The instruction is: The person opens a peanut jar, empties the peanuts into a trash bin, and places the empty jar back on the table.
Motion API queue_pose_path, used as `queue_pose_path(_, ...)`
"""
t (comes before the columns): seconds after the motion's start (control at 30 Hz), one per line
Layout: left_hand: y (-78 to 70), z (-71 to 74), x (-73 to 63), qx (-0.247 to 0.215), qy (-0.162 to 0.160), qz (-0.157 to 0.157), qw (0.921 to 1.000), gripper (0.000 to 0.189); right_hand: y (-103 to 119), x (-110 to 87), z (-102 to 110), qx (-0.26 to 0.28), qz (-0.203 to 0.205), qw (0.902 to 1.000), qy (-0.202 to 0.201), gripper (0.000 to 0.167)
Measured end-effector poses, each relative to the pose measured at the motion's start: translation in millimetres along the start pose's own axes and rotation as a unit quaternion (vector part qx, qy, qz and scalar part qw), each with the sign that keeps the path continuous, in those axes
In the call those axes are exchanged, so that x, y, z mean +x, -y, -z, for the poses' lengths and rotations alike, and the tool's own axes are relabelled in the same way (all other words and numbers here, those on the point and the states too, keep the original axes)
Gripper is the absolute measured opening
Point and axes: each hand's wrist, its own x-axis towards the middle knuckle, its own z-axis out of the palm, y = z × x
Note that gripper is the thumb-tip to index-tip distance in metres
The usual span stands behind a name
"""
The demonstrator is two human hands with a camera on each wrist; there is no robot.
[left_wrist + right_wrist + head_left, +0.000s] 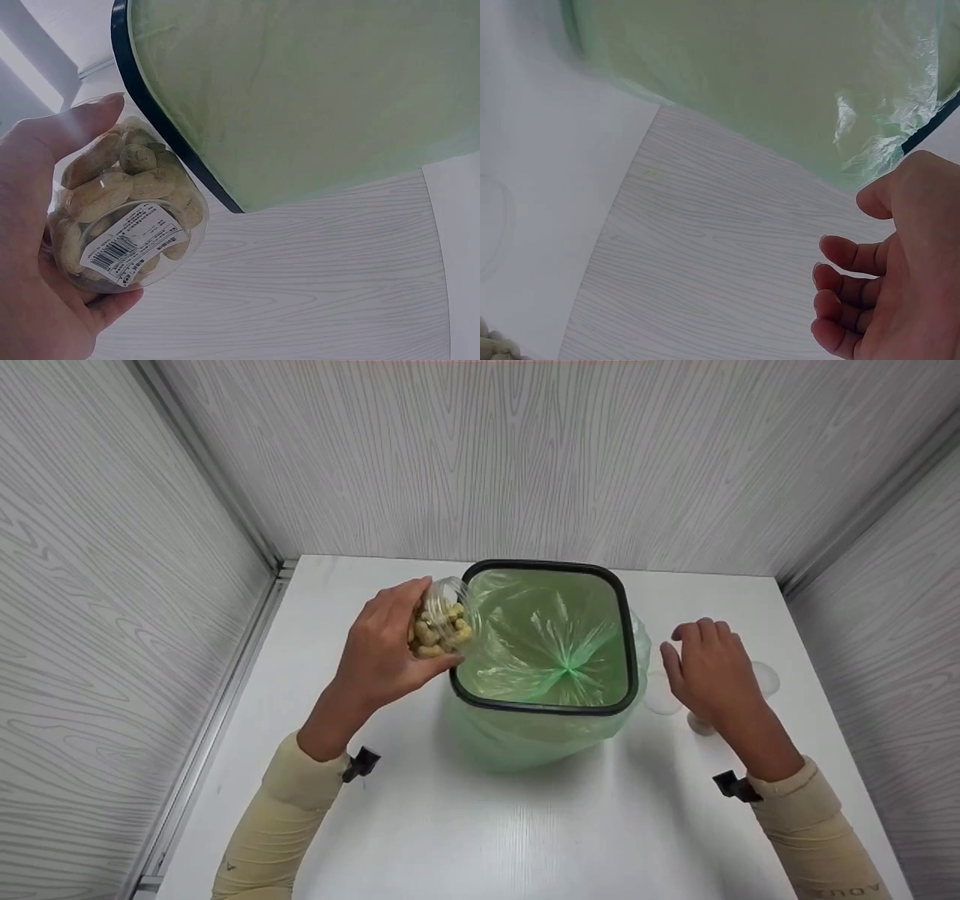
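Observation:
My left hand grips a clear plastic jar of unshelled peanuts, thumb and fingers on opposite sides. The jar is tipped on its side at the left rim of a bin, its threaded mouth facing the opening. In the left wrist view a white barcode label shows on the jar's base. A green plastic bag lines the bin, held under a black square rim. Right of the bin, my right hand hovers with loosely bent fingers and holds nothing.
Around and partly behind the right hand, a clear round disc, another clear round piece and a small brownish item lie on the white table. Pale wood-grain panels enclose the back and both sides.

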Motion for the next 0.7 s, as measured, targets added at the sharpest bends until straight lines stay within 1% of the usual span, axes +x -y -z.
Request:
queue_pose_path(0.2,-1.2,0.7,2.1,0.003,0.002,-0.004,1.0,0.097,8.6,1.2,9.7,-0.006,0.03,0.9992,-0.026,0.029)
queue_pose_path(0.3,-1.0,0.5,0.7,0.007,0.002,0.0,1.0,0.098,14.4,3.8,13.4,-0.005,0.045,0.9983,-0.036,0.028)
queue_pose_path(0.43,-0.9,-0.6,0.2,0.011,0.0,0.001,0.9999,0.098,21.7,7.1,19.9,-0.004,0.059,0.9976,-0.037,0.029)
queue_pose_path(0.6,-1.6,-1.6,3.9,0.014,0.006,-0.01,0.9998,0.096,29.0,10.1,28.6,-0.003,0.066,0.9973,-0.033,0.029)
queue_pose_path(0.7,-1.8,-0.6,3.3,0.014,0.007,-0.011,0.9998,0.097,32.2,13.8,29.8,-0.002,0.086,0.9958,-0.032,0.03)
